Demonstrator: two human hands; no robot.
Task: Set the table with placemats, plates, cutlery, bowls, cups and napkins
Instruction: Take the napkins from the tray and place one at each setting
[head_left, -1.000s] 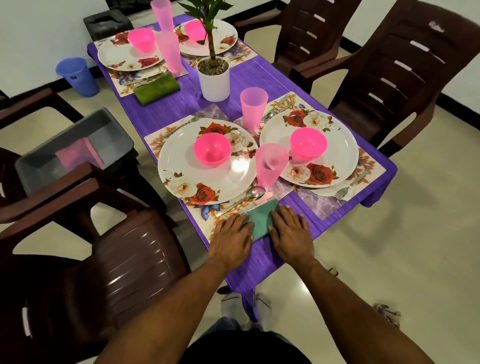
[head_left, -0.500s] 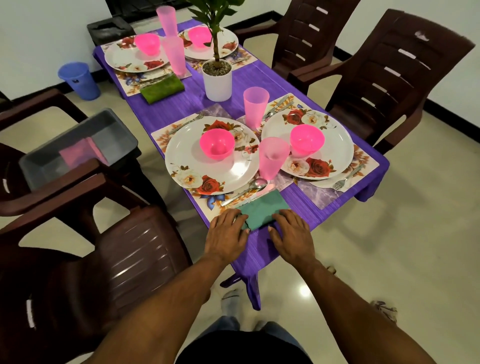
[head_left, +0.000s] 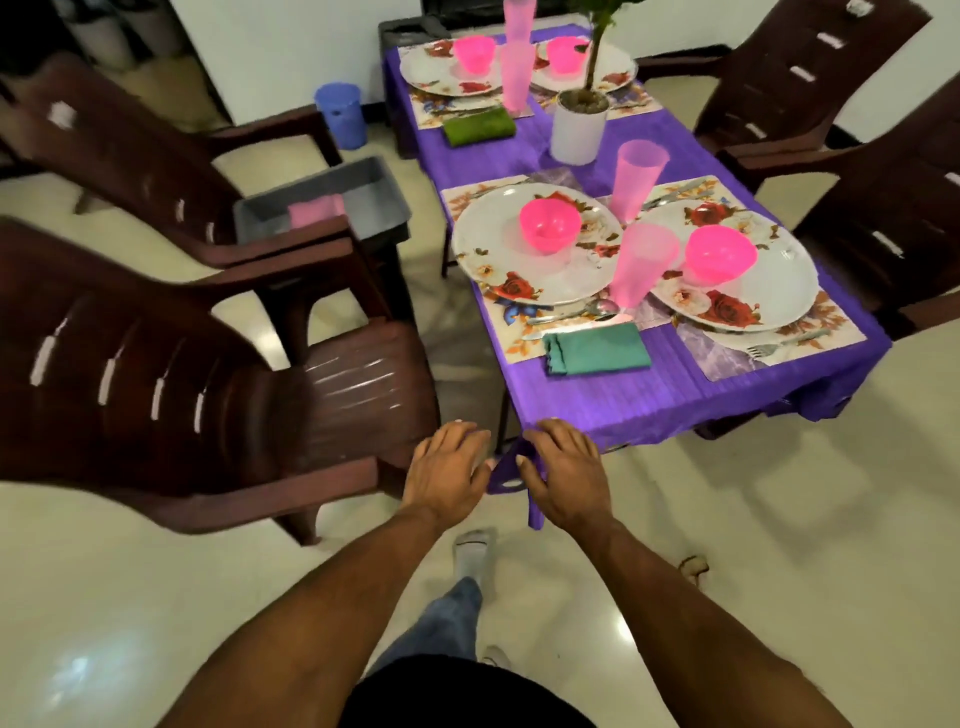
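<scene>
Teal cloth, a folded napkin (head_left: 597, 347), lies flat near the front edge of the purple table (head_left: 623, 400), just below the spoon (head_left: 576, 312) of the left place setting and overlapping that floral placemat (head_left: 511, 332). Both hands are off it and empty: the left hand (head_left: 449, 470) and right hand (head_left: 563, 473) hover low at the table's near corner, fingers loosely spread and relaxed, pinching nothing. The right-hand plate (head_left: 769, 291) has no napkin beside it, so the next one seems due there; it would sit best squared to the mat edge, clear of the fork (head_left: 784, 344). A pink cloth (head_left: 317, 210), probably that napkin, lies in the grey tub (head_left: 322, 200) on the chair (head_left: 291, 249). Each plate carries a pink bowl (head_left: 549, 226), apparently empty, and the white pot (head_left: 578, 124) holds a small plant.
</scene>
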